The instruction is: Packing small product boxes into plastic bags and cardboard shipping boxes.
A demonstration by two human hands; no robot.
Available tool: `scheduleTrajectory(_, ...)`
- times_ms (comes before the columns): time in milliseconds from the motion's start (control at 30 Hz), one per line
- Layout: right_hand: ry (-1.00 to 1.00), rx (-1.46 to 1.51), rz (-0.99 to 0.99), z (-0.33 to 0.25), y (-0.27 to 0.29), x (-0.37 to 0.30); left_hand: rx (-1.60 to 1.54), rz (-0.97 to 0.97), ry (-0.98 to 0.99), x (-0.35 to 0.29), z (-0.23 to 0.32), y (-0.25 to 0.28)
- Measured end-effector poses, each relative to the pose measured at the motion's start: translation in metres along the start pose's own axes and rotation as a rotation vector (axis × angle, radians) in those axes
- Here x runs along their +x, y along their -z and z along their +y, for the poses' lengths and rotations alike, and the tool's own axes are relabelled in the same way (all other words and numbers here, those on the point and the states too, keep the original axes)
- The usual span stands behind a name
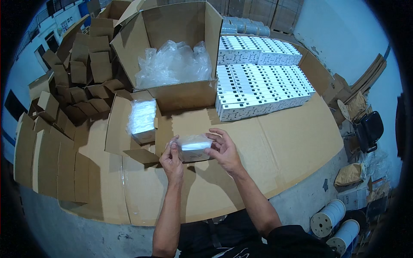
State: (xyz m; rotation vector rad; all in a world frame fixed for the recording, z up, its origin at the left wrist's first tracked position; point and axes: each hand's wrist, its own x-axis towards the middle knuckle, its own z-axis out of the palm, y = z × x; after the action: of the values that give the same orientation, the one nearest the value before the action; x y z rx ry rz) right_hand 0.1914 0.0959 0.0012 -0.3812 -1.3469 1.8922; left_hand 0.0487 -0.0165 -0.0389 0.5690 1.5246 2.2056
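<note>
A small white box in a clear plastic bag [194, 150] is held between my hands over the cardboard-covered table [275, 150]. My left hand [172, 162] grips its left end, thumb up against the plastic. My right hand [225, 152] closes on the right end with thumb and fingers. Just left of them stands an open cardboard carton [116, 133], which has several plastic-wrapped boxes [143, 118] packed in its far part. Behind, a larger open carton [180, 95] contains a heap of clear plastic bags [175, 64].
Rows of white printed boxes [262, 90] are stacked at the far right of the table. Open empty cartons [92, 64] pile up at the far left, with more cartons [53, 163] along the left edge. Cable spools [329, 217] and a black chair [370, 131] stand to the right.
</note>
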Motion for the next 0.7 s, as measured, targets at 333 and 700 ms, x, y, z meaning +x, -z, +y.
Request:
scheduleTrajectory(333, -0.158, -0.241, -0.082, 0.01, 0.012, 0.002, -0.155, -0.122, -0.002, 0.002, 0.005, -0.003)
scheduleTrajectory(700, -0.22, -0.269, -0.133, 0.005, 0.017, -0.001, 0.051, -0.339, 0.107, -0.002, 0.009, 0.003)
